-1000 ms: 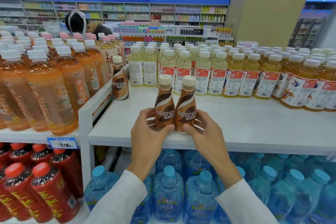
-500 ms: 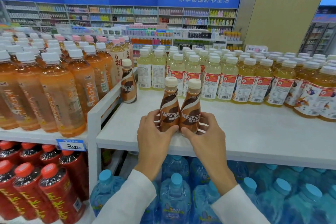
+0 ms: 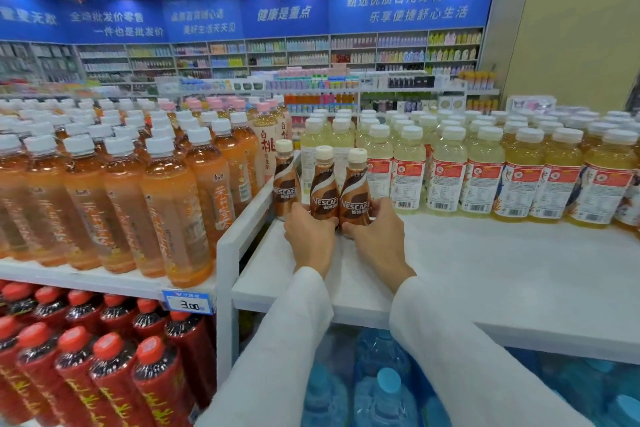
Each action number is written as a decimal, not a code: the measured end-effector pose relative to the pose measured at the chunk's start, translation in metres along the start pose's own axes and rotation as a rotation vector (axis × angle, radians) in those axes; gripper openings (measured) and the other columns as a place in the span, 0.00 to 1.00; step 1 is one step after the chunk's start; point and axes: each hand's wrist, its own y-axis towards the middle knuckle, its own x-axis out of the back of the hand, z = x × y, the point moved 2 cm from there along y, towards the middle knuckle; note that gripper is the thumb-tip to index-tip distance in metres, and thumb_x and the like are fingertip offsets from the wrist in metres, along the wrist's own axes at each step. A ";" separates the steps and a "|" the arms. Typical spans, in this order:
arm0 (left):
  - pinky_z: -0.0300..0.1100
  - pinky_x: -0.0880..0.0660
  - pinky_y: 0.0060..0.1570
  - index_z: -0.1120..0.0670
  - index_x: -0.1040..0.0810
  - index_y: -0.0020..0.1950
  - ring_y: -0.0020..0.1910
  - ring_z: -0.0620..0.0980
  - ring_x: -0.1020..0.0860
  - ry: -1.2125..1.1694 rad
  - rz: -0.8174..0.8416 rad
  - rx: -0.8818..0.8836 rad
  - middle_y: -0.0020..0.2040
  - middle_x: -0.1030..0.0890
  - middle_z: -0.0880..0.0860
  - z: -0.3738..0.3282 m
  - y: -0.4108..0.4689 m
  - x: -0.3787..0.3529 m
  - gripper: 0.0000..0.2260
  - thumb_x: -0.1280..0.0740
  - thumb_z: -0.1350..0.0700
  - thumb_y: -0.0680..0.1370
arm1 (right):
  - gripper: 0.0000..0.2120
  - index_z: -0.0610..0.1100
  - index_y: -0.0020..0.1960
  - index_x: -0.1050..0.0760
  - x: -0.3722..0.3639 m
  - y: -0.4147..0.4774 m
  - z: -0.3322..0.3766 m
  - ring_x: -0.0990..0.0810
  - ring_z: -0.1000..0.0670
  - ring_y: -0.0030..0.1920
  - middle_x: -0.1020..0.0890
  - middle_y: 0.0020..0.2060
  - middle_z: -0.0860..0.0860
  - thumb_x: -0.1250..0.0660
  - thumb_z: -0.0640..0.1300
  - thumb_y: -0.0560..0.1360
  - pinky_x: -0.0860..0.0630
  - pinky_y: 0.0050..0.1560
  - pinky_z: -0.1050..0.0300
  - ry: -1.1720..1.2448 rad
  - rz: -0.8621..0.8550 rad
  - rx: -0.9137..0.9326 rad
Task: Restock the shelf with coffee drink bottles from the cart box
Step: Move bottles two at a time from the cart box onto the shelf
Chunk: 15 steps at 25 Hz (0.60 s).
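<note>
Compared with one second ago, the two held coffee bottles are no longer at the front edge of the white shelf [image 3: 485,253]. They are now deep on it, just beside a third coffee bottle [image 3: 286,180] that stands in the back left corner, and both arms reach further in.

The left hand [image 3: 310,236] grips the left coffee bottle [image 3: 323,184] at its lower part, with its fingers [image 3: 298,213] curled around it. The right hand [image 3: 375,236] grips the right coffee bottle [image 3: 356,187] in the same way, low on the body. Both bottles are upright and touch each other side by side. Their bottoms are hidden behind the hands, so I cannot tell if they already stand on the shelf.

Directly behind them and to the right stands a row of yellow drink bottles [image 3: 446,170] with red and white labels. On the neighbouring shelf at the left are many orange tea bottles [image 3: 166,201], and a price tag [image 3: 187,303] hangs on its front edge. Below are red-capped bottles [image 3: 104,374] and, under the white shelf, blue water bottles [image 3: 388,388].
</note>
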 end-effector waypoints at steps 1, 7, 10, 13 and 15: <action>0.47 0.25 0.58 0.58 0.23 0.63 0.61 0.57 0.21 -0.010 -0.009 0.018 0.61 0.18 0.57 0.001 0.004 -0.001 0.22 0.21 0.56 0.73 | 0.24 0.48 0.57 0.28 -0.004 0.005 -0.001 0.18 0.48 0.53 0.18 0.51 0.52 0.20 0.42 0.67 0.22 0.52 0.53 0.010 0.006 0.000; 0.49 0.24 0.58 0.57 0.23 0.60 0.59 0.56 0.20 -0.068 -0.064 0.043 0.59 0.17 0.56 0.006 0.016 -0.006 0.21 0.20 0.57 0.71 | 0.23 0.48 0.56 0.27 -0.023 0.022 -0.006 0.18 0.51 0.51 0.19 0.49 0.55 0.19 0.42 0.67 0.29 0.43 0.64 0.047 0.003 -0.015; 0.50 0.22 0.60 0.57 0.22 0.61 0.59 0.56 0.20 -0.062 -0.072 0.045 0.58 0.17 0.55 0.009 0.022 -0.007 0.20 0.20 0.57 0.72 | 0.23 0.48 0.57 0.27 -0.026 0.028 -0.008 0.18 0.51 0.51 0.18 0.50 0.54 0.19 0.42 0.67 0.27 0.46 0.62 0.051 0.011 -0.013; 0.52 0.22 0.60 0.58 0.21 0.63 0.59 0.56 0.19 -0.058 -0.096 0.064 0.59 0.17 0.56 0.009 0.024 -0.007 0.22 0.20 0.57 0.71 | 0.24 0.48 0.57 0.27 -0.028 0.033 -0.010 0.18 0.51 0.52 0.19 0.50 0.54 0.19 0.41 0.67 0.26 0.47 0.62 0.054 0.019 -0.001; 0.50 0.22 0.59 0.57 0.20 0.63 0.58 0.56 0.19 -0.078 -0.123 0.085 0.58 0.17 0.55 0.009 0.024 -0.006 0.23 0.19 0.57 0.70 | 0.25 0.47 0.58 0.27 -0.029 0.034 -0.010 0.18 0.50 0.53 0.18 0.52 0.52 0.18 0.41 0.66 0.23 0.52 0.58 0.053 0.015 0.002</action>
